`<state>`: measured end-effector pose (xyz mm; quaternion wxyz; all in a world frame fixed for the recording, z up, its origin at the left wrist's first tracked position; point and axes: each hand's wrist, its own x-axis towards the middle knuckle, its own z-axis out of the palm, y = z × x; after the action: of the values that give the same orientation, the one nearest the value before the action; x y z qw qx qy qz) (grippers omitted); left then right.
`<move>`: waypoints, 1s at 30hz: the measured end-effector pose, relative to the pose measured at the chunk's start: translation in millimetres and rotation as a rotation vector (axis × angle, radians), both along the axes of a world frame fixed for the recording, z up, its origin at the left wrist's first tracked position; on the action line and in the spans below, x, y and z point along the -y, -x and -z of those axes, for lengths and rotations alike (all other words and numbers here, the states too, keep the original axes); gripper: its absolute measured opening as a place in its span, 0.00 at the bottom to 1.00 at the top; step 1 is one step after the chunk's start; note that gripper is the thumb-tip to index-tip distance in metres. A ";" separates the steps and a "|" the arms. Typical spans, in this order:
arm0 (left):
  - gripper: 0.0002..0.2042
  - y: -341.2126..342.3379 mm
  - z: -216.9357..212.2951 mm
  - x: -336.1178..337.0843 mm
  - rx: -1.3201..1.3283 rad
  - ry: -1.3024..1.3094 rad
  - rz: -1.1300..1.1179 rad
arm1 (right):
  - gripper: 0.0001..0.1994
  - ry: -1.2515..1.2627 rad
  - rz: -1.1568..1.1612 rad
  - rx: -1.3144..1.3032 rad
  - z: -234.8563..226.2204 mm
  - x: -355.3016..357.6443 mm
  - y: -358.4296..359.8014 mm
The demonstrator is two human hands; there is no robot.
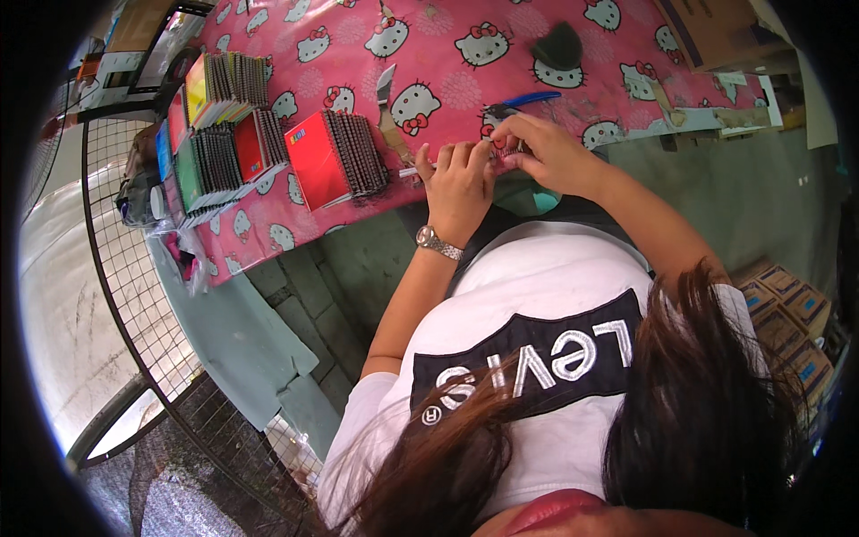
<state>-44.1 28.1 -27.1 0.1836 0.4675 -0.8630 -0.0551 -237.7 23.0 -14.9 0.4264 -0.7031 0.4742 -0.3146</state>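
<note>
At the table's near edge my two hands meet over a thin item with a pale end (409, 171), mostly covered by my fingers. My left hand (458, 183) is closed on it, fingers curled over the top. Thumb and fingers of my right hand (546, 154) pinch at its other end, where something small and dark, like wire coil, shows. Just beyond my right fingers lies a pair of blue-handled pliers (534, 98). Left of my left hand stands a stack of red spiral notebooks (319, 159).
More spiral notebooks in green (188, 174), red (250, 148) and yellow (199, 89) stand at the table's left. A dark rounded lump (558, 47) lies on the pink patterned tablecloth (358, 76). Cardboard boxes (787, 313) are stacked at right; a wire mesh rack (125, 242) stands left.
</note>
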 end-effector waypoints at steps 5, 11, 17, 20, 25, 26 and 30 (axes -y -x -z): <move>0.12 -1.7 2.5 0.5 -0.019 -0.011 0.002 | 0.12 0.057 0.018 -0.128 -3.4 -1.4 -8.0; 0.12 -5.9 8.1 -0.4 0.023 0.031 -0.021 | 0.19 0.382 0.331 -0.551 29.2 67.6 49.2; 0.14 -13.5 17.3 -7.9 0.008 0.108 -0.212 | 0.19 0.118 0.139 -0.195 25.3 84.5 77.7; 0.14 -20.5 24.5 -4.7 -0.120 0.040 -0.130 | 0.19 -0.526 -0.481 0.492 -8.8 62.2 38.7; 0.16 -20.8 20.8 -3.7 -0.194 0.036 -0.061 | 0.18 -0.429 -0.382 0.210 -2.6 54.8 25.6; 0.16 -19.9 19.1 -2.8 -0.210 0.032 -0.064 | 0.18 -0.535 -0.447 0.308 -8.1 53.4 27.0; 0.18 -23.1 19.3 -5.4 -0.227 0.027 -0.085 | 0.20 -0.608 -0.440 0.347 -13.3 53.4 22.2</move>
<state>-21.1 33.5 -46.4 0.2888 0.4917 -0.8167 -0.0882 -259.8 -30.4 -1.6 0.7454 -0.5663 0.3051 -0.1752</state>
